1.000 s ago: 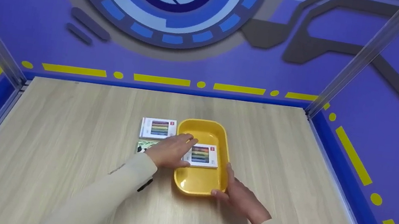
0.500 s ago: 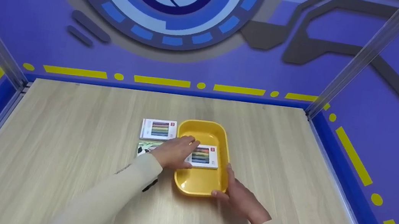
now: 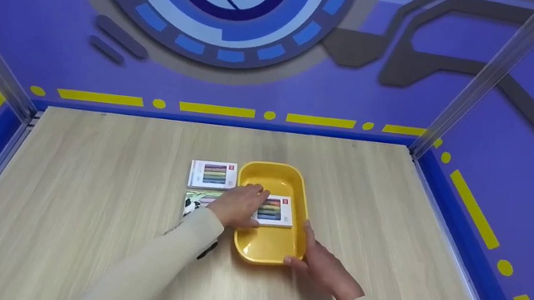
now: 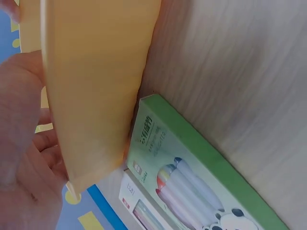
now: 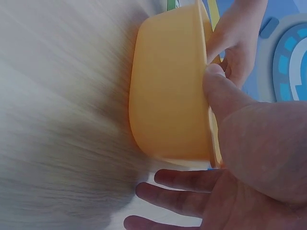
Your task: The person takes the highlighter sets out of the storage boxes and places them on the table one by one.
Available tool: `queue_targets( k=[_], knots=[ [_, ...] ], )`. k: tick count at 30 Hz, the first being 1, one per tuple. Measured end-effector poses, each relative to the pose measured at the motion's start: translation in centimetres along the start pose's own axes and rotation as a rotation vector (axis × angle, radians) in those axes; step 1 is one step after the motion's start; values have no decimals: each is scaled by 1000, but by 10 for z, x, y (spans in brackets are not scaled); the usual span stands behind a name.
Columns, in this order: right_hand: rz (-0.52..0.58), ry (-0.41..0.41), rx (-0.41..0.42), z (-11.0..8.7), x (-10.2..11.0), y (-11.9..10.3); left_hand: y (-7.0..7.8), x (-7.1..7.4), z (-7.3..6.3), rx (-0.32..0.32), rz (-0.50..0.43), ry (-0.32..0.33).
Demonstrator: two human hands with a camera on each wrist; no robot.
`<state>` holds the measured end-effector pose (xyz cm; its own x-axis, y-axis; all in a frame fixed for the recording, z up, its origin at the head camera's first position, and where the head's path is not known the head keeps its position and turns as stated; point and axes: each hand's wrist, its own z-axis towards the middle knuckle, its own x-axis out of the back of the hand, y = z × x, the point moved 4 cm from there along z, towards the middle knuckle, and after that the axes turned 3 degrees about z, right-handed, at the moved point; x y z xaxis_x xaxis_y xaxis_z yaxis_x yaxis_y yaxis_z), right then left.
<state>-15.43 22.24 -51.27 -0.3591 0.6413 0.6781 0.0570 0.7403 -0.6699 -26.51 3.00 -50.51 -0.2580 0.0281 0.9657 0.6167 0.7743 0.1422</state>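
A white box of coloured pens with a clear window lies crosswise in the yellow plastic tray. My left hand reaches over the tray's left rim and grips the box's left end, fingers at the far edge and thumb at the near edge. Its palm hides that end. My right hand rests against the tray's near right corner; its thumb touches the rim, and several straight fingers show in the right wrist view. Left of the tray lie another white pen box and a green panda-print pen box.
The light wood table extends on both sides of the tray. Blue panels with yellow dashes form the back and side walls. Both other pen boxes lie close to the tray's left wall.
My left hand has shifted slightly right over the pen box, uncovering more of the panda box. The pen box, the tray and my right hand stay nearly still.
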Motion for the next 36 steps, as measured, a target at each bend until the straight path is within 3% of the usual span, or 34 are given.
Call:
queue_targets(
  k=[7,27,36],
  knots=[
    [-38,36,93,-2,1,-2,6,-1,6,-19,18,21],
    [-29,23,64,-2,0,1,8,-9,15,-15,81,-4],
    [-52,40,96,-2,0,0,9,-8,16,-32,108,34]
  ],
)
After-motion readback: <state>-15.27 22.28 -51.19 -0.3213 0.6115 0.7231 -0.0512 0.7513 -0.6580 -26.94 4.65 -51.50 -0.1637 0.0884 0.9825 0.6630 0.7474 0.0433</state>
